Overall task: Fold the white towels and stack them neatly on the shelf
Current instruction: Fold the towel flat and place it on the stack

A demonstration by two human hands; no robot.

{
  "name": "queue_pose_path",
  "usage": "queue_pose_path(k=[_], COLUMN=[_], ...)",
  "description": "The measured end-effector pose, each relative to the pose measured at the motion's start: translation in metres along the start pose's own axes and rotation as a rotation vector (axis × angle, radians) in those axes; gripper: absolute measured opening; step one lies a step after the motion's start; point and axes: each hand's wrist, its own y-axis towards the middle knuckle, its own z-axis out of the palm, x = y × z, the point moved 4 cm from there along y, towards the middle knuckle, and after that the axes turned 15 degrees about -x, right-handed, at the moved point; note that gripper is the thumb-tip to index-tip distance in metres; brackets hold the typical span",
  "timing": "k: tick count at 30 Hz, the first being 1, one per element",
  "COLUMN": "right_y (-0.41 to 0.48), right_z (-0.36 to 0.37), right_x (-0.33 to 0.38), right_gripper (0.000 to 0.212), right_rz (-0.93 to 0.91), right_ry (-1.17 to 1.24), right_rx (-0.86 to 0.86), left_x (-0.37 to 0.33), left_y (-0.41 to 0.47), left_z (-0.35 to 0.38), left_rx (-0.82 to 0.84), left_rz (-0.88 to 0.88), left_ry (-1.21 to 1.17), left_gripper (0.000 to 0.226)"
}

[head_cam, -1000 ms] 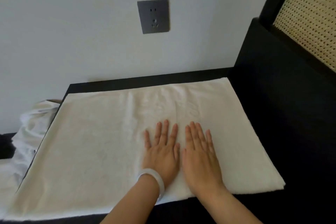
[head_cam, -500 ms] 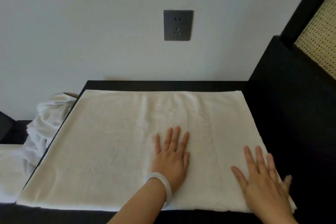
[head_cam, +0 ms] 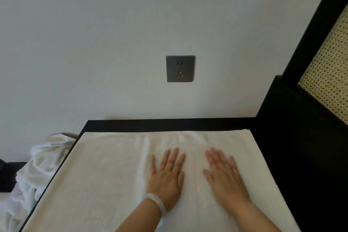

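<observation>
A white towel [head_cam: 105,177] lies spread flat on a black surface [head_cam: 169,123] against the wall. My left hand [head_cam: 167,177], with a pale bangle on its wrist, presses flat on the towel near its middle, fingers straight. My right hand [head_cam: 225,174] lies flat on the towel a little to the right, fingers straight and slightly blurred. Neither hand holds anything.
A crumpled heap of white towels [head_cam: 35,171] sits off the left edge of the black surface. A grey wall socket [head_cam: 180,68] is above. A tall black frame with a woven cane panel [head_cam: 327,73] stands at the right.
My right hand has slid from the towel's front right corner back toward the middle, beside my left hand. The left hand stays pressed on the towel. The camera has tilted upward.
</observation>
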Motion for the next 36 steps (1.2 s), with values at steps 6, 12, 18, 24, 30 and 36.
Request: queue_pose_path(k=[6, 12, 18, 24, 30, 36], right_y=[0.042, 0.069, 0.093, 0.08, 0.064, 0.036], right_z=[-0.013, 0.018, 0.005, 0.006, 0.009, -0.004], right_x=[-0.037, 0.006, -0.087, -0.02, -0.053, -0.053], right_gripper=[0.062, 0.065, 0.066, 0.064, 0.064, 0.062], right_rz=[0.21, -0.129, 0.182, 0.077, 0.289, 0.237], right_ry=[-0.068, 0.019, -0.076, -0.072, -0.095, -0.152], right_rx=[-0.007, 0.079, -0.005, -0.038, 0.045, 0.058], left_x=[0.007, -0.006, 0.067, 0.03, 0.09, 0.118], left_y=[0.032, 0.066, 0.067, 0.056, 0.021, -0.001], left_z=[-0.004, 0.005, 0.002, 0.008, -0.004, -0.017], left_rx=[-0.006, -0.008, -0.105, -0.024, -0.069, -0.031], left_rz=[-0.166, -0.022, -0.184, -0.243, -0.324, -0.407], left_ry=[0.001, -0.061, 0.011, -0.009, 0.039, 0.001], left_gripper=[0.078, 0.07, 0.091, 0.07, 0.074, 0.089])
